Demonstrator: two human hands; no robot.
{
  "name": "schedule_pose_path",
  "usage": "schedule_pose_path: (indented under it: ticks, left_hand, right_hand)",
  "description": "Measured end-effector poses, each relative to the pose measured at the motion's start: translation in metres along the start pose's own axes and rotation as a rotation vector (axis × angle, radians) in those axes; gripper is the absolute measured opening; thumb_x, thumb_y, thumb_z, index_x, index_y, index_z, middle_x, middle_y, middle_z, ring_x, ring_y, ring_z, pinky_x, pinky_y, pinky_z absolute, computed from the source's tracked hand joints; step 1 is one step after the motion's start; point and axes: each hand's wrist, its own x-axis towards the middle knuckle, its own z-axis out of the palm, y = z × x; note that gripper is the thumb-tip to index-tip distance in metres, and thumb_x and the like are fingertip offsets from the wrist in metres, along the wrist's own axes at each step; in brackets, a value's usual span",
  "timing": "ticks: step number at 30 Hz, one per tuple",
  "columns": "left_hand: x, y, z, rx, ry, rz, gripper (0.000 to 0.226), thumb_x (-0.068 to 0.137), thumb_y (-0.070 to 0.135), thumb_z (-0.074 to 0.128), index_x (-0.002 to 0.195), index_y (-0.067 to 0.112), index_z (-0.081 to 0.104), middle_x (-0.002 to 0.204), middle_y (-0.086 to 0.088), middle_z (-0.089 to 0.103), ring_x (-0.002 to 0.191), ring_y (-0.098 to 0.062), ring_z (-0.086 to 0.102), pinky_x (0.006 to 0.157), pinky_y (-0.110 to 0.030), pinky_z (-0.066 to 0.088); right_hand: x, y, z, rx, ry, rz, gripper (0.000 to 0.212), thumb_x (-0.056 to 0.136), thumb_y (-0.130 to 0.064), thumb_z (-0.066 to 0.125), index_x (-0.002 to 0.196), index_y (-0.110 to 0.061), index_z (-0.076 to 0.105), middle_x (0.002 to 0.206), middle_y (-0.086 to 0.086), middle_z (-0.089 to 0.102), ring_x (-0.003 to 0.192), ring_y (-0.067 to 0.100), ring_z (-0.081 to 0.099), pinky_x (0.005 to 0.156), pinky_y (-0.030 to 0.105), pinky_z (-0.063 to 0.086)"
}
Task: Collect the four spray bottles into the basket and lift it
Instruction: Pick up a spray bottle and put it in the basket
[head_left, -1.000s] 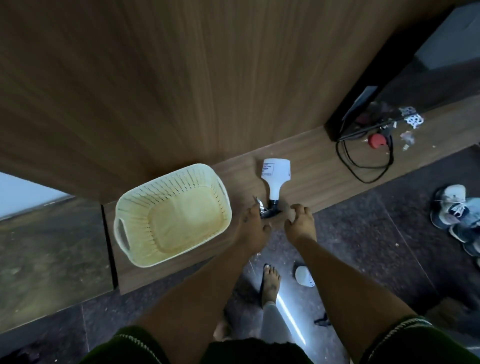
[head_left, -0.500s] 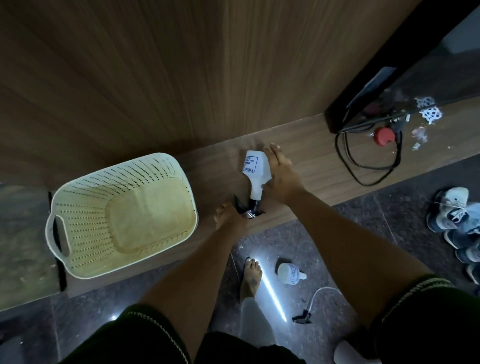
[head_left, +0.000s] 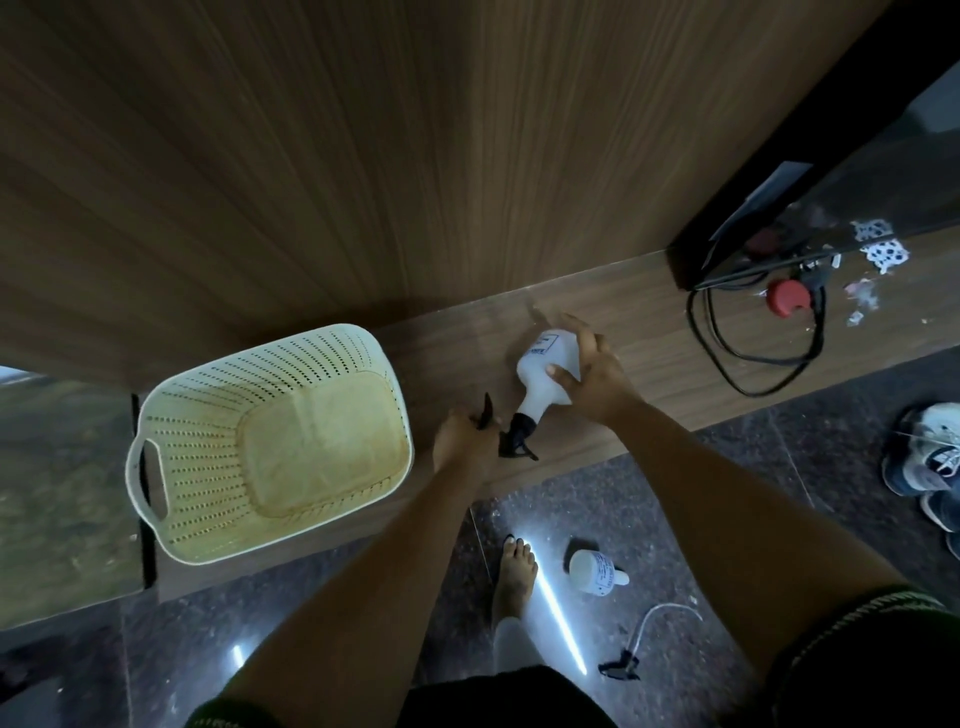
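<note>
A white spray bottle (head_left: 540, 371) with a black trigger head (head_left: 514, 441) lies on its side on the wooden ledge (head_left: 649, 332). My right hand (head_left: 592, 374) grips the bottle's body. At the black trigger head, my left hand (head_left: 462, 441) is closed on the trigger. The cream perforated basket (head_left: 156, 415) stands empty on the ledge to the left, its side handle facing left. On the dark floor below lies a second white bottle (head_left: 595, 571) without its head, and a loose black sprayer head with tube (head_left: 621, 667) lies near it.
A wood panel wall rises behind the ledge. Black cables (head_left: 753, 358), a red cap (head_left: 787, 296) and scraps sit on the ledge at right, beside a dark box (head_left: 727, 234). Shoes (head_left: 930, 452) lie on the floor far right. My bare foot (head_left: 514, 571) is below.
My right hand moved from the ledge edge onto the bottle's body and closed around it. The bottle tilted, its base swinging left. My left hand stayed at the trigger head.
</note>
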Motion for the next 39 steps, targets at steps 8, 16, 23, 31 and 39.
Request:
schedule_pose_path:
  ticks: [8, 16, 23, 31, 39]
  left_hand:
    - [-0.043, 0.039, -0.048, -0.642, -0.251, 0.311, 0.037, 0.072, 0.064, 0.065, 0.09, 0.031, 0.065, 0.082, 0.004, 0.071, 0.074, -0.008, 0.068, 0.063, -0.02, 0.053]
    - [-0.044, 0.032, -0.072, -0.239, -0.047, 0.543, 0.1, 0.062, 0.034, 0.087, 0.144, 0.019, 0.031, 0.104, 0.006, 0.047, 0.097, -0.008, 0.052, 0.085, -0.025, 0.048]
    - [-0.047, 0.014, -0.102, -0.336, -0.221, 0.552, 0.05, 0.076, 0.039, 0.076, 0.119, 0.038, 0.051, 0.12, 0.012, 0.057, 0.11, -0.012, 0.056, 0.09, -0.028, 0.051]
    - [-0.047, -0.001, -0.162, -0.446, 0.086, 0.525, 0.043, 0.091, 0.032, 0.06, 0.13, 0.022, 0.046, 0.125, -0.007, 0.049, 0.11, -0.017, 0.053, 0.093, -0.035, 0.048]
    - [-0.044, -0.05, -0.204, -0.412, 0.411, 0.363, 0.059, 0.08, 0.056, 0.056, 0.128, 0.024, 0.043, 0.116, -0.001, 0.035, 0.119, -0.024, 0.038, 0.103, -0.038, 0.033]
  right_hand:
    - [-0.018, -0.01, 0.005, 0.27, 0.005, 0.285, 0.04, 0.098, -0.044, 0.04, 0.128, -0.022, 0.055, 0.131, 0.017, 0.052, 0.119, 0.034, 0.05, 0.103, 0.04, 0.041]
    - [-0.049, -0.07, 0.016, 0.616, -0.048, 0.394, 0.033, 0.098, -0.02, 0.043, 0.117, 0.003, 0.058, 0.122, 0.025, 0.061, 0.11, 0.04, 0.059, 0.098, 0.052, 0.047]
    - [-0.055, -0.128, 0.012, 0.532, -0.155, 0.316, 0.032, 0.096, -0.033, 0.041, 0.117, -0.012, 0.053, 0.117, 0.013, 0.064, 0.102, 0.031, 0.062, 0.087, 0.045, 0.051]
    - [-0.065, -0.192, 0.048, 0.769, -0.236, 0.092, 0.025, 0.098, -0.029, 0.044, 0.119, -0.025, 0.056, 0.112, 0.002, 0.067, 0.1, 0.022, 0.063, 0.075, 0.034, 0.054]
    - [-0.092, -0.221, 0.133, 0.451, -0.18, -0.092, 0.085, 0.073, -0.025, 0.08, 0.142, -0.038, 0.033, 0.133, 0.002, 0.038, 0.114, 0.016, 0.052, 0.089, 0.031, 0.053]
